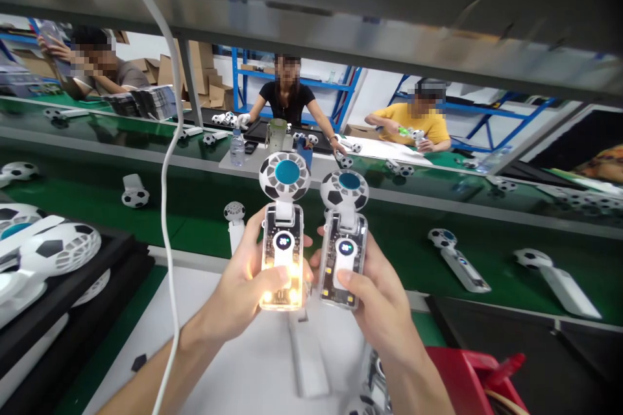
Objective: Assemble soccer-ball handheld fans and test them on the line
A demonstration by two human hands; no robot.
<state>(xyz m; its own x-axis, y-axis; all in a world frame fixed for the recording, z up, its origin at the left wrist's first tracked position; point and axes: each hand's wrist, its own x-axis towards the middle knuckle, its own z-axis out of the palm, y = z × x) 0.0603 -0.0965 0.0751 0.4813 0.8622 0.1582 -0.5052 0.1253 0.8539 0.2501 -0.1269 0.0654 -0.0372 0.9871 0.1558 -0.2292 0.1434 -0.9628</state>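
Note:
My left hand (246,279) is closed round a handheld fan (282,253) with a soccer-ball head and a clear-cased handle. Its small display is lit and its lower part glows warm yellow; my thumb rests on the front. Closed on a second such fan (343,259), my right hand (379,288) holds it upright beside the first, thumb on its front. That display is also lit, but the body does not glow the same way. Below them a white handle-shaped part (309,363) lies on the white work surface (195,363). Another clear-cased fan (374,376) is partly hidden by my right forearm.
A white cable (168,207) hangs down at the left. Black trays (121,253) with fans stand on the left, a red bin (462,369) at lower right. More fans (460,259) lie on the green belt (195,220). Several people (287,91) sit across it.

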